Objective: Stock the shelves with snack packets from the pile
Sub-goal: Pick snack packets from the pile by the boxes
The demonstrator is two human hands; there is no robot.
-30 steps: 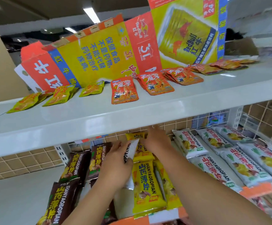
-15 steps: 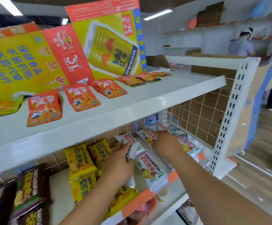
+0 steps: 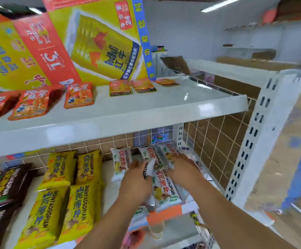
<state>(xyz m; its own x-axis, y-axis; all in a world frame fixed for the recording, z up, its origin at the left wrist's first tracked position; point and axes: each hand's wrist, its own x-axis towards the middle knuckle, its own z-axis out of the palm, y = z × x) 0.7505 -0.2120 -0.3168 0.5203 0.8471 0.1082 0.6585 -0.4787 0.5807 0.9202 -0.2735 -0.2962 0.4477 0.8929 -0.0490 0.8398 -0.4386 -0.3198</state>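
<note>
Both my hands are under the upper shelf, at the right end of the lower shelf [image 3: 185, 207]. My left hand [image 3: 137, 182] grips a white snack packet [image 3: 148, 168] that stands on edge between thumb and fingers. My right hand [image 3: 182, 168] rests on the white packets [image 3: 164, 187] lying there, fingers curled over one packet's edge. More white packets [image 3: 121, 162] lie toward the back. Yellow packets [image 3: 60, 169] and dark brown packets [image 3: 6, 186] fill the shelf to the left.
The upper shelf [image 3: 146, 112] carries orange packets [image 3: 78, 95] and a big yellow and red drinks carton [image 3: 99, 42]. A wire grid [image 3: 218, 141] and a white perforated post [image 3: 253, 141] close the right end. Cardboard boxes [image 3: 236, 83] stand beyond.
My view has swung right along the shelves. Both hands moved from the yellow packets to the white packets at the right end, the left still carrying its white packet.
</note>
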